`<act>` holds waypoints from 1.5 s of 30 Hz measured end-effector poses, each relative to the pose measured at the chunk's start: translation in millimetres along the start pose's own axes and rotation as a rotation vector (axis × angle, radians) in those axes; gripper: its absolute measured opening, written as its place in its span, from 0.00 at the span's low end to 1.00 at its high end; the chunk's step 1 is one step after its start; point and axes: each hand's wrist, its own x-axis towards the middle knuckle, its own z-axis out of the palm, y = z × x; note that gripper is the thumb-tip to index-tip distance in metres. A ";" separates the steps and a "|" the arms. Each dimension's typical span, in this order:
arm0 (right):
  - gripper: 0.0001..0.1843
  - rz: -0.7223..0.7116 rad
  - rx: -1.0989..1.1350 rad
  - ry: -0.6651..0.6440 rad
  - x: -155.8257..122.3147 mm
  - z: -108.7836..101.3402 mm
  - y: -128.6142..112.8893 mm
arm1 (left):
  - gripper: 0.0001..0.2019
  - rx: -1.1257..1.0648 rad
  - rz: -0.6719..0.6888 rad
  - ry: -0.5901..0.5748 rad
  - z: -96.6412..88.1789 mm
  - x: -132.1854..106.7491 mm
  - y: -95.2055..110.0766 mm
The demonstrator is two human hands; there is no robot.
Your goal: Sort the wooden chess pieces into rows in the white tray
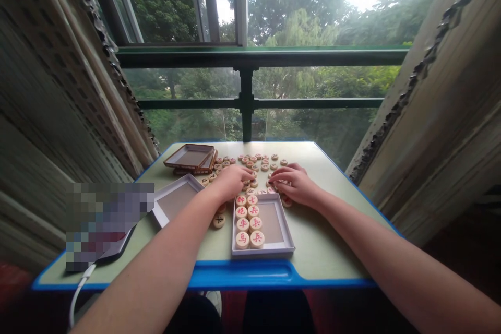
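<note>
Several round wooden chess pieces (258, 159) with red or dark characters lie scattered on a pale green table (329, 240) with a blue rim. My left hand (231, 181) rests curled over pieces just behind a white box tray (274, 224). In that tray several red-marked pieces (249, 219) stand in two columns along its left side. My right hand (294, 183) lies beside the left one, fingers bent down onto pieces at the tray's far edge. What the fingers of either hand hold is hidden.
A second white tray (174, 201) lies to the left, with a brown box and lid (191, 158) behind it. A phone with a white cable (80, 287) sits at the left front corner. Behind the table is a window with a dark railing (246, 104).
</note>
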 end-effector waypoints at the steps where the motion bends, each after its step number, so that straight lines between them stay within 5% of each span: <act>1: 0.11 -0.007 0.001 -0.006 -0.1 0.1 -0.1 | 0.26 0.005 -0.001 -0.028 -1.1 -0.7 0.5; 7: 0.12 -0.086 -0.004 0.043 -5.4 -6.0 -6.8 | 0.28 0.113 -0.052 -0.014 -6.6 -3.2 5.1; 14: 0.05 -0.241 0.037 -0.062 -10.3 -13.5 -25.5 | 0.26 0.063 -0.050 -0.045 -4.8 -5.0 7.1; 22: 0.09 -0.244 0.053 -0.066 -8.8 -6.2 -20.4 | 0.29 0.138 -0.146 0.107 -15.3 -3.7 -2.8; 29: 0.13 -0.078 -0.094 0.003 -3.5 -2.1 -9.7 | 0.27 0.107 -0.030 -0.047 -8.5 -3.7 -3.0; 37: 0.14 -0.110 -0.088 -0.017 -3.4 -1.5 -8.9 | 0.22 0.184 -0.057 0.015 -5.1 -4.8 -1.4; 45: 0.13 -0.096 -0.046 -0.031 -3.6 0.9 -5.4 | 0.27 0.083 0.005 -0.119 -4.2 -7.5 4.5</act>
